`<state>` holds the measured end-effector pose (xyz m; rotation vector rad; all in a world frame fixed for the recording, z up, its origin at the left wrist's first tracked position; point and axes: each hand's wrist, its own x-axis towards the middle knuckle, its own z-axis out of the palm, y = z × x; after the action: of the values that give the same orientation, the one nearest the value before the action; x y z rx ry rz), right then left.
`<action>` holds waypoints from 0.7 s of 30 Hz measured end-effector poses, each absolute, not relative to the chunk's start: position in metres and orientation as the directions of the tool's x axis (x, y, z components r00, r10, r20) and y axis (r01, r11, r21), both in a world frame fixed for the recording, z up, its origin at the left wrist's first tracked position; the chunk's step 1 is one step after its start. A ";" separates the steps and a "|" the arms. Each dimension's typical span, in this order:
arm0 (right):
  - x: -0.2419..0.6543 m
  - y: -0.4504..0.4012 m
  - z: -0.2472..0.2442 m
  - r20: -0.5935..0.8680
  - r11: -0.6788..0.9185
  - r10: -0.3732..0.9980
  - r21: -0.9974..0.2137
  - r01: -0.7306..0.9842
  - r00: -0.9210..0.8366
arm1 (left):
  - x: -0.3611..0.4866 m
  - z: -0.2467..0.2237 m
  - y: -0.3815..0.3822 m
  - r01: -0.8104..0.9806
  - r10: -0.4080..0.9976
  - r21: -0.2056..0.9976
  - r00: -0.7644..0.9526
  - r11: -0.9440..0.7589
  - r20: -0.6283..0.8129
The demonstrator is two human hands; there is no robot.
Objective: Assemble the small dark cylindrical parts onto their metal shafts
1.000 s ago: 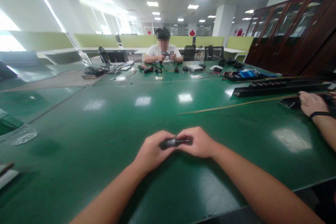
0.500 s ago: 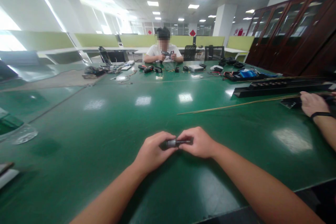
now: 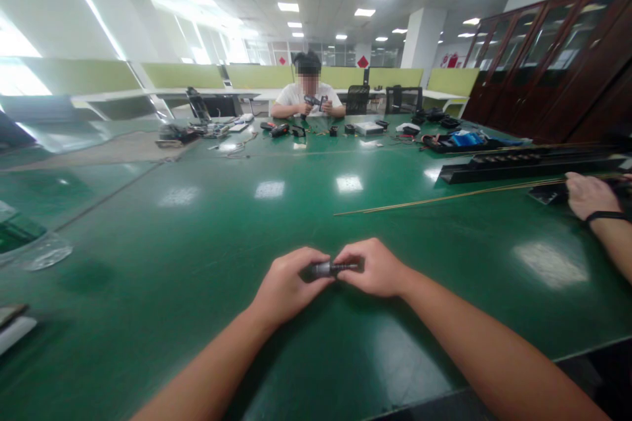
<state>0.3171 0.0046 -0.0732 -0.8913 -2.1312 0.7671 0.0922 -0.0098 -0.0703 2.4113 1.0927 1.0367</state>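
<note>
Between my hands, just above or on the green table, is a small grey-and-black cylindrical part (image 3: pixel 323 268) with a thin, ridged shaft pointing right. Its exact kind I cannot make out. My left hand (image 3: pixel 291 279) grips the thicker grey body between thumb and fingers. The thumb and fingertips of my right hand (image 3: pixel 372 270) pinch the dark shaft end, close to the left fingertips. Part of the piece is hidden by the fingers.
Thin brass-coloured rods (image 3: pixel 419 202) lie beyond my right hand on the green table (image 3: pixel 207 237). At right, another person's hand (image 3: pixel 590 196) rests by black metal rails (image 3: pixel 533 168). A co-worker (image 3: pixel 309 95) sits opposite, behind scattered tools. A clear bottle (image 3: pixel 24 237) lies left.
</note>
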 end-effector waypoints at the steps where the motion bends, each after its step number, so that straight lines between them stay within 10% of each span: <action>1: 0.317 0.005 -0.074 0.362 0.586 0.771 -0.724 0.362 -0.524 | 0.092 -0.071 -0.010 0.528 0.743 0.524 0.452 -0.668 0.493; 21: 0.319 0.001 -0.069 0.308 0.556 0.797 -0.708 0.434 -0.520 | 0.092 -0.067 -0.011 0.541 0.746 0.515 0.446 -0.665 0.495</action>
<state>0.3187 0.0009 -0.0692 -0.9843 -2.1672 0.7539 0.0925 -0.0113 -0.0671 2.4183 1.1073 1.0397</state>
